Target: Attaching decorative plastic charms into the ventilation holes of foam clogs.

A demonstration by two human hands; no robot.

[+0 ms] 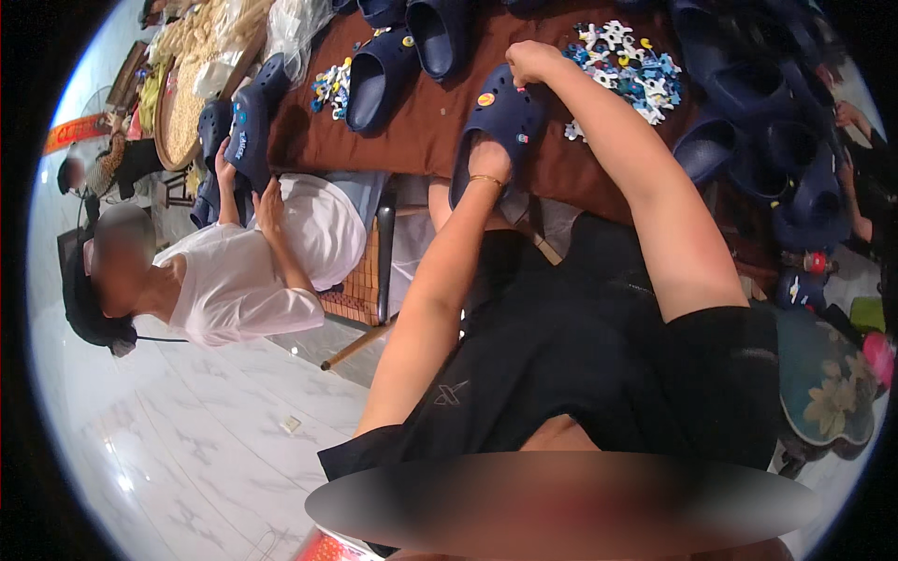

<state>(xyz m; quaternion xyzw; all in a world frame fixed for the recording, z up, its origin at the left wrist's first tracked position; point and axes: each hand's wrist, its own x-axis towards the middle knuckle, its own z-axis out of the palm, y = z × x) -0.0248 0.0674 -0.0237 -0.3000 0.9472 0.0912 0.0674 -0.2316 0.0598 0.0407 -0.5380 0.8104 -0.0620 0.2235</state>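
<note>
A navy clog [502, 117] with holes in its upper and a few coloured charms is held over the brown-covered table [412, 140]. My left hand [489, 161] reaches inside the clog through its opening and holds it from within, its fingers hidden by the upper. At the clog's far right side, my right hand [531, 64] is closed in a pinch against the upper; whatever is between the fingertips is too small to make out. To the right of it lies a pile of blue, white and yellow charms [631, 75].
More navy clogs [379, 79] stand at the far side, with a heap of clogs [748, 122] at the right. A smaller charm pile [332, 91] lies left. A person in a white shirt [234, 271] sits left, holding a clog [248, 140]. A flowered stool [823, 374] stands right.
</note>
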